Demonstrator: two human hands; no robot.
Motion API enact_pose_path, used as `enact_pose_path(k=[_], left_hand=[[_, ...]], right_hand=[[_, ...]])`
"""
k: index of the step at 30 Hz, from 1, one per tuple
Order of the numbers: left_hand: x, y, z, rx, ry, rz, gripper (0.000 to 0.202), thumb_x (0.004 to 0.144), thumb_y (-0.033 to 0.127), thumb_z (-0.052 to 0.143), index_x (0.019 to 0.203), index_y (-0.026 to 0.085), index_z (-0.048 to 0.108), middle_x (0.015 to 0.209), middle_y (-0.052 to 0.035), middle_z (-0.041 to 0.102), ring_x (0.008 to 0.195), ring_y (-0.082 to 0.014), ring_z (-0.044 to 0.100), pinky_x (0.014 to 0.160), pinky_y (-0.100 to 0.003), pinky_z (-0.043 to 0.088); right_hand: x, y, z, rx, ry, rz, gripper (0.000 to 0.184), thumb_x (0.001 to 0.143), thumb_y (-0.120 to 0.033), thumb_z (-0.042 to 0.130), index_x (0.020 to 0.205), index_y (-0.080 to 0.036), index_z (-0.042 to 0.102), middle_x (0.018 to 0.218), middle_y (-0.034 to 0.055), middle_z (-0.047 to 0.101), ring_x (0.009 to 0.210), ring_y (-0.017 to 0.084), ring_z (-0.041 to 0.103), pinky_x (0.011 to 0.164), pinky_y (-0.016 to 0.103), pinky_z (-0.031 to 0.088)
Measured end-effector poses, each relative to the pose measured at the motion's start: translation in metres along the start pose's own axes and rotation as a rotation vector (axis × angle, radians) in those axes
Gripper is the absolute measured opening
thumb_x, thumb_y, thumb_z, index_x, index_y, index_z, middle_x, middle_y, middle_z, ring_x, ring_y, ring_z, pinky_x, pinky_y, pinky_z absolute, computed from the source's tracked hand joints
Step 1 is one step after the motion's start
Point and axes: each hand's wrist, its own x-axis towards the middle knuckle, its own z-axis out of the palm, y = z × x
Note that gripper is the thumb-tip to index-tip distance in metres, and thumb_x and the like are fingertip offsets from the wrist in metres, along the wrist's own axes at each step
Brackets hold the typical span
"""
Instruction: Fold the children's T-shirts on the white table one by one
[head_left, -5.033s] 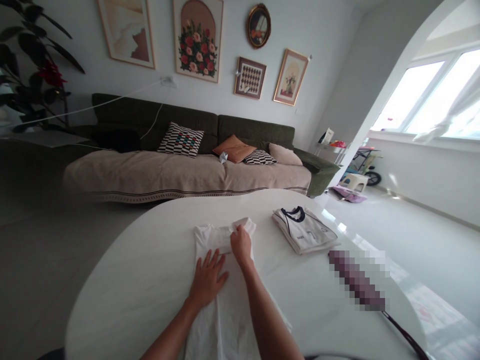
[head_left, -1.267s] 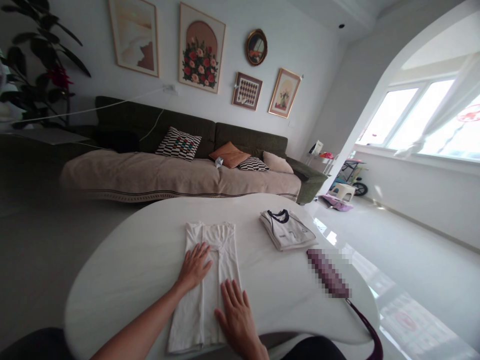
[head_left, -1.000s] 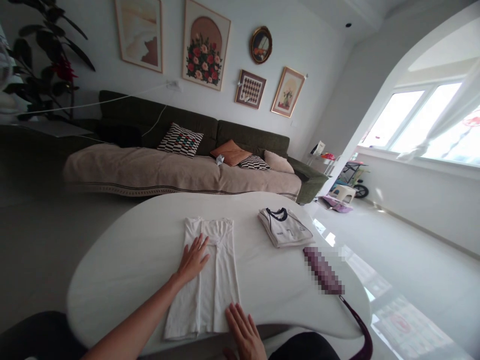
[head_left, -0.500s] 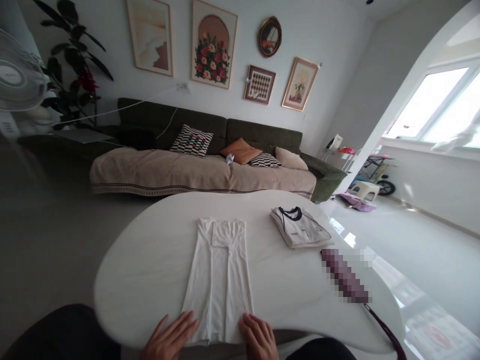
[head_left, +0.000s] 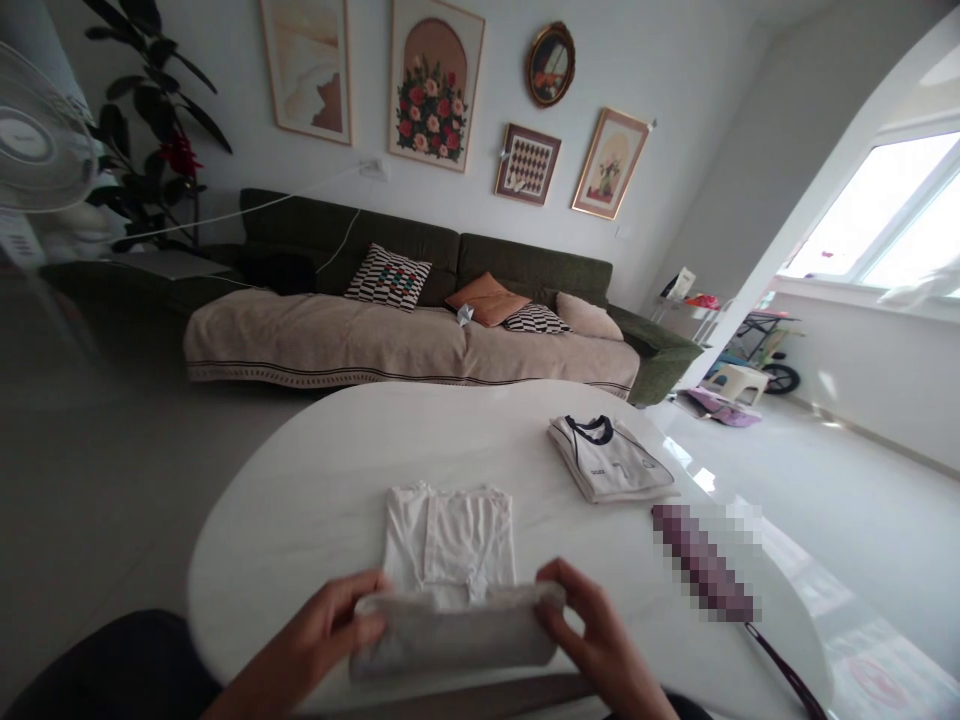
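Observation:
A white garment (head_left: 472, 530), like a thin shirt, lies on the white tabletop in front of me. Its near end is lifted and turned up into a wide band. My left hand (head_left: 330, 630) pinches the band's left corner between thumb and fingers. At the opposite corner, my right hand (head_left: 581, 610) grips the cloth the same way. The far half of the garment rests flat, with a squarish panel in its middle. To the right sits a folded white jersey (head_left: 619, 465) with a dark collar, apart from both hands.
The rounded white table (head_left: 285, 520) stands before me. A purple item (head_left: 701, 565), partly blurred out, lies on its right side with a dark strap hanging toward the edge. Beyond are a green sofa (head_left: 532, 262) with a beige cover and cushions, and a fan (head_left: 45, 135) at left.
Both hands went from lying flat by the garment's lower corners to gripping them. The near end has been raised and turned up away from me, and the garment now looks shorter.

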Motion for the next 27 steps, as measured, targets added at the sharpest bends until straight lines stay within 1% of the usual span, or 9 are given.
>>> enact_pose_path(k=[2,4,6,8,12,18,22,25,27], left_hand=[[0.050,0.037,0.004,-0.284,-0.031,-0.099,0.046,0.060,0.050,0.060,0.095,0.020,0.062,0.082,-0.0016,0.066,0.079,-0.0200,0.060,0.065,-0.026,0.047],[0.096,0.055,0.016,-0.414,-0.058,-0.156,0.041,0.059,0.048,0.061,0.085,0.016,0.063,0.073,-0.0018,0.065,0.072,-0.0189,0.060,0.060,-0.026,0.046],[0.127,0.051,0.032,-0.432,-0.031,-0.175,0.037,0.057,0.046,0.062,0.078,0.014,0.062,0.065,-0.0017,0.064,0.065,-0.0185,0.060,0.056,-0.026,0.045],[0.141,0.034,0.045,-0.418,0.015,-0.174,0.034,0.055,0.042,0.063,0.073,0.013,0.062,0.061,-0.0012,0.063,0.062,-0.0185,0.059,0.055,-0.026,0.044],[0.145,0.004,0.056,-0.396,0.109,-0.136,0.029,0.057,0.037,0.062,0.074,0.013,0.061,0.059,0.0013,0.062,0.063,-0.0173,0.060,0.056,-0.024,0.044],[0.151,-0.004,0.055,-0.305,0.201,-0.097,0.026,0.069,0.033,0.052,0.087,0.014,0.058,0.069,-0.0011,0.066,0.065,-0.0159,0.063,0.057,-0.024,0.047],[0.154,-0.004,0.045,-0.130,0.321,-0.051,0.028,0.068,0.023,0.052,0.095,0.015,0.054,0.083,-0.0063,0.067,0.077,-0.0201,0.063,0.071,-0.032,0.049],[0.150,0.006,0.045,0.014,0.390,0.062,0.036,0.071,0.021,0.048,0.107,0.015,0.049,0.109,-0.0118,0.059,0.100,-0.0238,0.057,0.089,-0.040,0.042],[0.142,0.015,0.054,0.078,0.362,0.180,0.038,0.075,0.022,0.045,0.112,0.017,0.049,0.121,-0.0098,0.052,0.114,-0.0217,0.047,0.099,-0.037,0.034]], right_hand=[[0.055,0.001,0.002,0.003,-0.008,0.086,0.015,0.079,-0.029,0.043,0.083,-0.019,0.053,0.072,-0.0007,0.058,0.070,0.012,0.055,0.057,0.018,0.041],[0.101,0.011,0.017,-0.104,0.026,0.204,0.013,0.077,-0.024,0.044,0.082,-0.017,0.053,0.069,-0.0012,0.057,0.065,0.011,0.053,0.054,0.017,0.037],[0.129,0.028,0.039,-0.170,0.044,0.269,0.008,0.073,-0.019,0.046,0.073,-0.016,0.053,0.063,-0.0006,0.056,0.061,0.011,0.051,0.053,0.018,0.033],[0.140,0.047,0.058,-0.220,0.066,0.312,0.008,0.072,-0.018,0.047,0.067,-0.017,0.052,0.061,0.0007,0.056,0.061,0.012,0.051,0.053,0.020,0.031],[0.135,0.071,0.080,-0.288,0.111,0.353,0.013,0.079,-0.020,0.040,0.075,-0.019,0.053,0.071,0.0027,0.060,0.069,0.014,0.055,0.057,0.021,0.031],[0.130,0.078,0.083,-0.329,0.154,0.369,0.018,0.083,-0.025,0.035,0.089,-0.019,0.051,0.076,0.0038,0.063,0.076,0.016,0.058,0.060,0.022,0.035],[0.131,0.066,0.082,-0.349,0.223,0.373,0.028,0.083,-0.024,0.033,0.106,-0.016,0.047,0.089,0.0075,0.062,0.078,0.017,0.059,0.065,0.024,0.039],[0.132,0.047,0.088,-0.406,0.293,0.321,0.037,0.084,-0.020,0.028,0.118,-0.014,0.042,0.115,0.0138,0.053,0.098,0.020,0.054,0.077,0.029,0.040],[0.131,0.035,0.099,-0.470,0.264,0.202,0.043,0.084,-0.017,0.026,0.124,-0.012,0.039,0.128,0.0150,0.043,0.115,0.021,0.043,0.090,0.032,0.035]])
